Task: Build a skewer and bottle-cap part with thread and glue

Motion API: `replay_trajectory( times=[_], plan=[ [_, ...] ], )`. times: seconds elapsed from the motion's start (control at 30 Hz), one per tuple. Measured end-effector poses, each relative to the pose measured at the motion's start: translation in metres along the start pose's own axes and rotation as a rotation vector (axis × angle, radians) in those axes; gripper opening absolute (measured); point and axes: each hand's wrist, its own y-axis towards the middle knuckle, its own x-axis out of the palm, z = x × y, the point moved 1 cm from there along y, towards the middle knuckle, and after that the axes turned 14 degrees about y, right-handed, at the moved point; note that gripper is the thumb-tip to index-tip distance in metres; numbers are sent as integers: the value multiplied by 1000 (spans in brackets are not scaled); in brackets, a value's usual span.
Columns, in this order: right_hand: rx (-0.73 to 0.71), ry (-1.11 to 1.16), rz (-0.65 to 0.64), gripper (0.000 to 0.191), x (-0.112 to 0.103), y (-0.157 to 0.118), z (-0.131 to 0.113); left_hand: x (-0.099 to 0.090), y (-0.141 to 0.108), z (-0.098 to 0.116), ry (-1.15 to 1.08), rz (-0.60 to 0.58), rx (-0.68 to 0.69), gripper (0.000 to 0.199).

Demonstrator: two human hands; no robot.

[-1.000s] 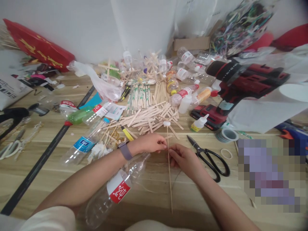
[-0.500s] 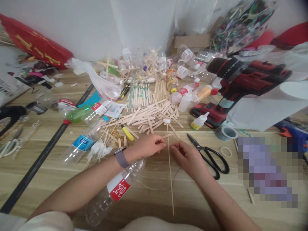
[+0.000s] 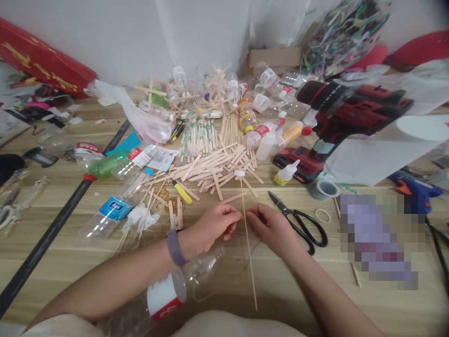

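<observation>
A thin bamboo skewer (image 3: 249,252) slants between my hands, its upper end at a white bottle cap (image 3: 239,173). My left hand (image 3: 219,224), a watch on its wrist, is closed in a pinch, fingertips right beside the skewer; what they hold is too small to make out. On the skewer's other side my right hand (image 3: 269,227) also pinches. A fine thread (image 3: 253,250) shows just below it and seems to come from its fingers. A large clear bottle (image 3: 164,297) with a red and white label lies partly under my left forearm.
Black-handled scissors (image 3: 298,222) lie right of my right hand, near a tape roll (image 3: 324,189), a glue bottle (image 3: 286,173) and a red cordless drill (image 3: 351,117). Loose wooden craft sticks (image 3: 217,171) spread ahead, with several plastic bottles behind. A yellow cutter (image 3: 183,193) lies to their left.
My fingertips have come closer together at the skewer. The clear bottle under my left arm has rolled towards me and its label has turned. The whole view has shifted slightly.
</observation>
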Motion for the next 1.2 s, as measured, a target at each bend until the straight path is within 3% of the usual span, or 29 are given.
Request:
replay_trajectory(
  times=[0.37,0.57,0.8,1.0,1.2],
  plan=[
    [-19,4,10,22,-9,1,3,9,7,2,-127,71,38,15],
    [-113,-43,19,19,-14,1,2,8,10,1,-37,158,54,16],
    [-244,-182,98,17,-14,0,5,6,19,-2,41,159,98,16],
    [-246,-134,120,17,-15,-1,1,6,24,-5,94,159,133,17],
    [-349,-132,117,20,-14,-3,-3,3,22,-1,199,172,213,17]
  ],
)
